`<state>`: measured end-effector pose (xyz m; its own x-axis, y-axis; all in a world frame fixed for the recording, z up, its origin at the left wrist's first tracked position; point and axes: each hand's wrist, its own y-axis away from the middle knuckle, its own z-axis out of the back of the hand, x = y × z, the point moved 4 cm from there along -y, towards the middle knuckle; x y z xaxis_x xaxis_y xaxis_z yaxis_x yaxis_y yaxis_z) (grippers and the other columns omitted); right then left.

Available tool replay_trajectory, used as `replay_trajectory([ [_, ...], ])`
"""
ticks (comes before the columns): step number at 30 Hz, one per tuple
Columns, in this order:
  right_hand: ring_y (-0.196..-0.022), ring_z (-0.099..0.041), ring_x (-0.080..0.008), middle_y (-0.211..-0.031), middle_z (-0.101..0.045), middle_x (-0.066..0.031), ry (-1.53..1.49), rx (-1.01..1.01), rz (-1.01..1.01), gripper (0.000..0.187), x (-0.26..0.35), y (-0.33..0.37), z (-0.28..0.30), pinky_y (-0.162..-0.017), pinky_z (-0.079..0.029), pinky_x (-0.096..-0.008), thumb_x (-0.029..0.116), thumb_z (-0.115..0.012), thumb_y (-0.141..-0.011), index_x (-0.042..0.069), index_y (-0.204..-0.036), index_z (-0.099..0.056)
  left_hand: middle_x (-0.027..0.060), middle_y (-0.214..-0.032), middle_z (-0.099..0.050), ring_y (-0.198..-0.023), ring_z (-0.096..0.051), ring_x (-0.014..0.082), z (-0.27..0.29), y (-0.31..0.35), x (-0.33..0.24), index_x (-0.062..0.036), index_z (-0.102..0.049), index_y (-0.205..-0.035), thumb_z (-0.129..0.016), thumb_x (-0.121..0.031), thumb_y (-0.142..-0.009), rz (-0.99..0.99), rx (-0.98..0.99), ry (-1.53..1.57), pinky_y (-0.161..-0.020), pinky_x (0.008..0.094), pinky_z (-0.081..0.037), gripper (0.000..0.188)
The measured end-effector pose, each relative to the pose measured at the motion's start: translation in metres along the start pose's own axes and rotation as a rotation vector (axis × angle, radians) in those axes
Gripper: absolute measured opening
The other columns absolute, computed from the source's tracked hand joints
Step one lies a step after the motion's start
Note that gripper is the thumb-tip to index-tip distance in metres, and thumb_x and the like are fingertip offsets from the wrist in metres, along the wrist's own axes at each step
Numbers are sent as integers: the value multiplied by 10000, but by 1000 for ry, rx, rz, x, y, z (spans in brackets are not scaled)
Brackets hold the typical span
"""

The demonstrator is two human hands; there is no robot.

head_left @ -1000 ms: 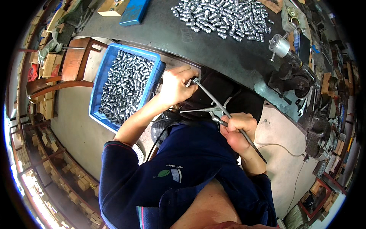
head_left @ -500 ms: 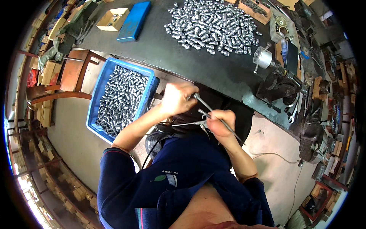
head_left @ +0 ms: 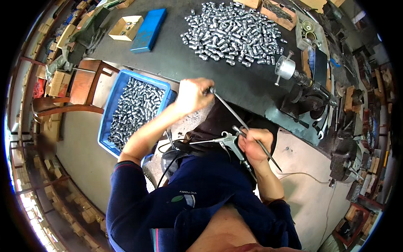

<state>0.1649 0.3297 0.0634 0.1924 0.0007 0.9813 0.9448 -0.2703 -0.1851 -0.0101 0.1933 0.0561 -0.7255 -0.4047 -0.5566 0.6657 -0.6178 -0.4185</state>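
Note:
My left hand (head_left: 194,95) is raised near the table's front edge, its fingers closed round a small metal piece that is mostly hidden. Against that piece rests the knobbed end of a long thin metal rod (head_left: 230,110). The rod slants down to my right hand (head_left: 257,143), which is closed round it. A second, tapering rod (head_left: 272,158) passes through the same fist, its tip sticking out beyond. Whether the two rods are joined is hidden by the fingers. Below my hands, a silver air blow gun (head_left: 230,141) lies across my lap, beside my right hand.
A blue crate (head_left: 103,122) full of metal fittings (head_left: 136,105) stands at left by a wooden chair (head_left: 86,86). On the dark table (head_left: 168,63) are a heap of fittings (head_left: 235,33), a blue box lid (head_left: 147,31), an open carton (head_left: 124,28) and a clamped chuck device (head_left: 286,68).
Both hands have moved apart: my left hand went up slightly, my right hand right and down. More of the long rod shows between them, and the blow gun is more exposed.

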Motion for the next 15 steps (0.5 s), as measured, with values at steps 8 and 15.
replay_trajectory([
  [8, -446, -327, -113, -481, -369, -70, -317, 29, -130, 283, 4, 8, -4, -396, -261, -238, 7, -487, -695, 31, -499, -284, 112, -734, -646, -580, -610, 135, 10, -171, 41, -6, -604, -1077, -631, -112, -727, 72, -189, 154, -565, 278, -490, 367],
  [15, -450, -312, -97, -504, -357, -52, -635, -17, -259, 210, -7, -8, 3, -406, -262, -238, -11, -393, -670, 61, -511, -275, 49, -685, -629, -586, -588, 76, 19, -98, -19, -4, -637, -1008, -617, -197, -859, 79, 210, 515, -536, 244, -484, 245],
])
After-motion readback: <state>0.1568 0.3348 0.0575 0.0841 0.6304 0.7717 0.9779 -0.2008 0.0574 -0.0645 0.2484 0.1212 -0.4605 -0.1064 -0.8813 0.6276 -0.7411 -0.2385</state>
